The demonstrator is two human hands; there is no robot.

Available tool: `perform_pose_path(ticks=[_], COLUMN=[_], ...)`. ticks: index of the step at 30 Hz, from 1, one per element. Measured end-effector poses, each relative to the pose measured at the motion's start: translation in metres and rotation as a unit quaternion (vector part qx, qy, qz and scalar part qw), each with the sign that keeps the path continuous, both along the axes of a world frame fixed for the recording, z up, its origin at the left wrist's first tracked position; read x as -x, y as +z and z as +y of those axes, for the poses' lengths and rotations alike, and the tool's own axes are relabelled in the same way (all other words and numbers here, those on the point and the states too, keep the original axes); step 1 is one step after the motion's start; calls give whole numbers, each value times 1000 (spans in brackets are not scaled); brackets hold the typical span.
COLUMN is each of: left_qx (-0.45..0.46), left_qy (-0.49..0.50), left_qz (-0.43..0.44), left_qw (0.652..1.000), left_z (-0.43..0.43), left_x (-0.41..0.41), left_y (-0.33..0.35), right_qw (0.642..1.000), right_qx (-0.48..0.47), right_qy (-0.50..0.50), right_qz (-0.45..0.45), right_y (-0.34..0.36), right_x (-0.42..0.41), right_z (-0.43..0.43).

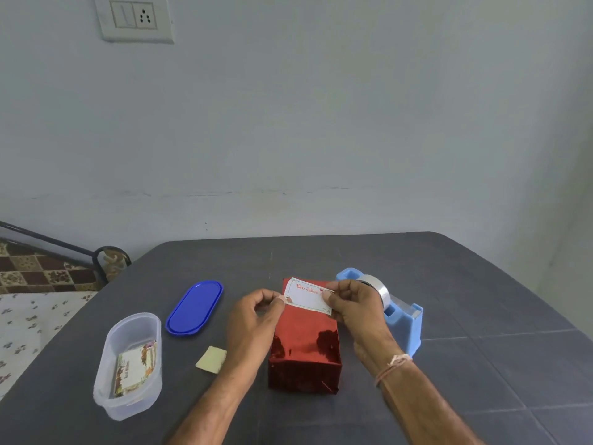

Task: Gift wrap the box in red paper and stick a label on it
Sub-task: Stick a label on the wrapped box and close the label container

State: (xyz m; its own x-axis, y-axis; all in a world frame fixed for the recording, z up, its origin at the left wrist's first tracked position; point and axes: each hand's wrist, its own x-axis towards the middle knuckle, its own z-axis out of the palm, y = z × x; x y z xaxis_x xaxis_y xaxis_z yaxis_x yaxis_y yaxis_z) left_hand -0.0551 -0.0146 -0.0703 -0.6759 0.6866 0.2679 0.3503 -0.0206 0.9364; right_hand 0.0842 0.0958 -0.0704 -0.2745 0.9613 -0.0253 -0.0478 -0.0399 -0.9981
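Head view: red foil-wrapped box (305, 345) lies on the dark grey desk (481, 316), lower centre of frame, long side running away from the camera. White rectangular label (308, 296) printed "Best Wishes" in red is held over the box's far end, tilted. Whether it touches the wrap is hard to tell from this angle.

Left hand (256, 313): grip closed, thumb and fingertips pinching the label's left edge. Right hand (356, 303): grip closed, pinching the label's right end. There is a thread band (393, 364) on the right wrist.

Light blue plastic tape dispenser (404, 326) with a clear tape roll (378, 289) sits just right of the box, partly behind the right hand. Blue oval plastic lid (194, 308) lies at centre left. Clear oval plastic tub (128, 409) at lower left holds printed cards (136, 367). Pale yellow paper scrap (211, 359) lies between the tub and the box. White wall socket (134, 17) at upper left.
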Motion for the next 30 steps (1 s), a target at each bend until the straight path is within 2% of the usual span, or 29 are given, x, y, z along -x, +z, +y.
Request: perform_pose_path(ticks=[3, 9, 15, 20, 24, 30], left_qx=[-2, 16, 47, 55, 65, 18], left_qy=[7, 30, 5, 30, 39, 31], left_qz=[-59, -129, -209, -214, -192, -128], left_qw=[998, 991, 977, 975, 978, 991], left_z=[21, 53, 59, 48, 21, 5], left_x=[6, 20, 19, 12, 10, 9], left_y=[1, -7, -27, -34, -36, -25], right_qw=[1000, 990, 988, 996, 999, 998], right_qx=[-5, -68, -61, -30, -4, -36], right_qy=[-15, -48, -63, -60, 6, 36], right_qz=[-18, -112, -131, -65, -48, -40], right_y=[3, 3, -17, -29, -27, -6], right_x=[11, 30, 34, 33, 23, 15], right_z=[23, 52, 53, 39, 26, 15])
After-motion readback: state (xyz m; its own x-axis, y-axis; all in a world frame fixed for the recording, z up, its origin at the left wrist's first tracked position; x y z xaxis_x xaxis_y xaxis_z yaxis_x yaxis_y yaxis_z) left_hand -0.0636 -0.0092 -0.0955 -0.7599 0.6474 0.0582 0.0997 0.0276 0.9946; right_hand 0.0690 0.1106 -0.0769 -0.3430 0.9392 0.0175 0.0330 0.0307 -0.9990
